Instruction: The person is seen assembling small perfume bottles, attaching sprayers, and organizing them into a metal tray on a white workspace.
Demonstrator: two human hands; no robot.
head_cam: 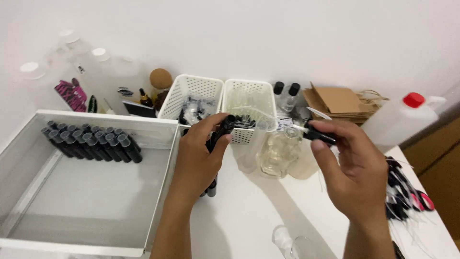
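My left hand (200, 156) grips a slim black tube (221, 132), held upright in front of two white perforated baskets (192, 91). My right hand (353, 165) pinches a small black spray cap (318, 134) with a thin white stem pointing left. A clear glass bottle (279, 152) stands on the white table between my two hands. More black tubes stand under my left hand, mostly hidden.
A white tray (163, 182) at left holds several black tubes (93, 141) lying in a row. Brown paper bags (338, 103), a plastic jug with a red cap (400, 120), clear bottles (286, 96) and black-and-pink tags (407, 194) lie around.
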